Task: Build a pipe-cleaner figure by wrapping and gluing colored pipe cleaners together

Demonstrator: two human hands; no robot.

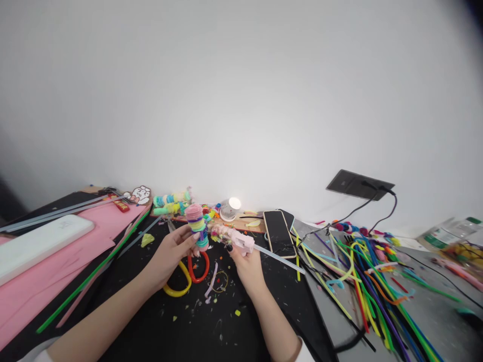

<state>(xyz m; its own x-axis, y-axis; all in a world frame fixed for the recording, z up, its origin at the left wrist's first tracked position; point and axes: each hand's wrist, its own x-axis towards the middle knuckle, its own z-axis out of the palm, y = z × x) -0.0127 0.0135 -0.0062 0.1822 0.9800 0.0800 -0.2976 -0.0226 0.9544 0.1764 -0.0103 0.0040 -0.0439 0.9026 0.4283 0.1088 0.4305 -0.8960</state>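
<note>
My left hand [172,254] is closed round an upright roll of coiled pipe cleaners [196,226], pink at the top with purple, yellow, green and blue bands below. In my right hand [246,266] is a pale pink hot glue gun [237,239], its tip crusted with coloured bits and pointed left toward the roll. A long translucent glue stick [279,259] sticks out of the gun's back end. Under my left hand lie scissors with a yellow and a red handle [180,285]. Two more pipe-cleaner rolls [171,199] lie behind, by the wall.
A small lit lamp [229,208] stands by the wall, with a phone [279,234] to its right. Many loose pipe cleaners [381,296] and black cables cover the right side. Pink sheets [101,226] and a white case [45,246] lie left. Scraps dot the black mat [211,337].
</note>
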